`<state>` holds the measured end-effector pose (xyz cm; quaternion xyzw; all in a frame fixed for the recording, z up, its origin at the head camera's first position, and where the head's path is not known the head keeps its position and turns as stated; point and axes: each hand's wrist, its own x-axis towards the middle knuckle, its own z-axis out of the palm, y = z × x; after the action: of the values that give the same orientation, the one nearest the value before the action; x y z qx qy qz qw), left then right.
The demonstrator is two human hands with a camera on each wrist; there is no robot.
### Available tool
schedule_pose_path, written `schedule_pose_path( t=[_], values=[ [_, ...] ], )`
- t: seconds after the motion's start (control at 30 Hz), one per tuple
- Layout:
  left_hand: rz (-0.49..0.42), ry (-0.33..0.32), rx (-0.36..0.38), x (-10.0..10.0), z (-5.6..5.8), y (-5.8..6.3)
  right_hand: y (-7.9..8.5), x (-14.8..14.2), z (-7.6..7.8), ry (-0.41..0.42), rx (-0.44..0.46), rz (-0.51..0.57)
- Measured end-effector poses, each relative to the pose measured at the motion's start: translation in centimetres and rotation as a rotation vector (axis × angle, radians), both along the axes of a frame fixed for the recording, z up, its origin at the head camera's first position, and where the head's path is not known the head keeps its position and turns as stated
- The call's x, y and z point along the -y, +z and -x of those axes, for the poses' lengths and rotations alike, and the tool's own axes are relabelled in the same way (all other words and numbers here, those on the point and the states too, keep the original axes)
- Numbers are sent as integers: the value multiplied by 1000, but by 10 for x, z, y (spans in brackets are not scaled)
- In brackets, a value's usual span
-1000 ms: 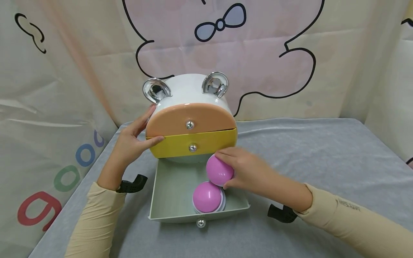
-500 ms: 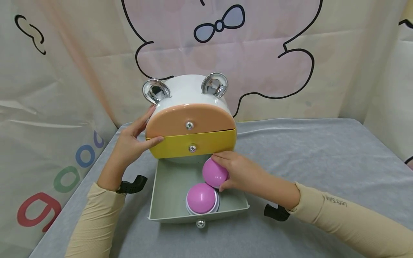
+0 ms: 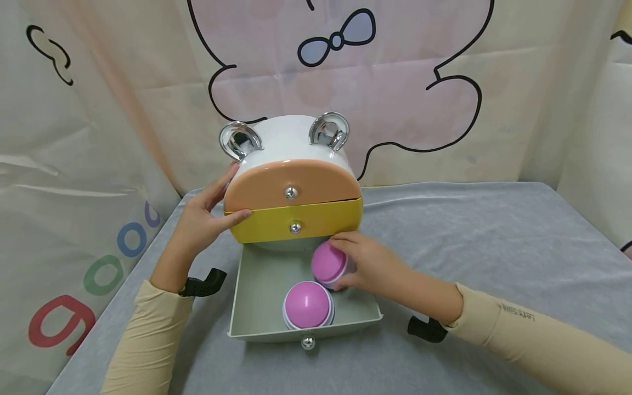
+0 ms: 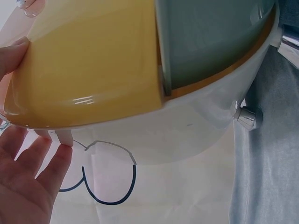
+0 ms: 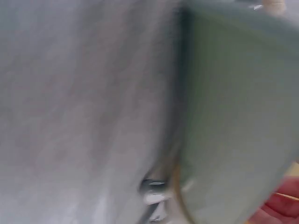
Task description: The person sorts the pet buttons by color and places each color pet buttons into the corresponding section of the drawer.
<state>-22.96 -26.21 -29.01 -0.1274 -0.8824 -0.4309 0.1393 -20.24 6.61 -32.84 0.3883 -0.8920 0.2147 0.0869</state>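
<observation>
A small drawer cabinet (image 3: 296,136) with a white top and silver ears stands on the table. My left hand (image 3: 199,219) grips its left side, thumb on the yellow drawer front (image 3: 269,224) and fingers along the white wall. Below, a pale green drawer (image 3: 261,285) is pulled out. Inside it, my right hand (image 3: 367,262) holds a round container with a pink domed top (image 3: 328,262) and white base, tilted towards the left. Another pink-topped round container (image 3: 307,305) sits just in front. The right wrist view is blurred, with fingers (image 5: 280,203) at its lower right corner.
An orange top drawer (image 3: 266,184) is closed above the yellow one. The green drawer's silver knob (image 3: 308,343) sticks out at the front. Grey cloth (image 3: 469,241) covers the table, and a printed curtain (image 3: 395,99) hangs behind.
The right hand and its pink-topped container have shifted slightly left, and the container has tilted to show its white base. The front container has slid left. The left hand has stayed put.
</observation>
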Motion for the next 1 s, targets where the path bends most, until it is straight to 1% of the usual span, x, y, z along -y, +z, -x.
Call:
schedule_pose_path(
  t=[0.03,0.07,0.13,0.17,0.2,0.27,0.33,0.4,0.47,0.53,0.57,0.63,0.7,0.8,0.9,1.0],
  values=[
    [-1,-3,-2,0,0,0,3,-1,-4,-2,31,50],
    [-2,-4,-2,0,0,0,6,-3,-8,6,82,114],
    [-1,-7,-6,0,0,1,14,-6,-18,47,244,265],
    [0,-9,-8,0,0,1,17,-7,-24,78,343,348],
    [1,-9,-9,0,0,1,20,-8,-31,95,463,414],
    [2,-5,-5,0,0,1,25,-9,-45,115,718,502],
    [3,0,-1,0,0,1,25,-10,-58,137,904,525],
    [0,4,4,0,0,0,18,-10,-70,155,1077,533],
    [0,2,3,-1,0,0,6,-9,-79,199,1215,549],
    [-1,-3,-1,-1,0,0,-9,-9,-86,201,1335,558],
    [-1,-4,-3,-1,0,0,-16,-8,-90,190,1385,558],
    [-1,-10,-8,-1,0,1,-29,-7,-95,137,1468,559],
    [-3,-10,-10,-1,1,1,-39,-6,-97,76,1522,575],
    [-2,-12,-10,-1,0,1,-47,-4,-99,14,1591,626],
    [0,-15,-11,-1,0,0,-53,-2,-99,-3,1641,683],
    [-3,-19,-14,-1,0,0,-58,3,-99,3,1662,745]
  ],
)
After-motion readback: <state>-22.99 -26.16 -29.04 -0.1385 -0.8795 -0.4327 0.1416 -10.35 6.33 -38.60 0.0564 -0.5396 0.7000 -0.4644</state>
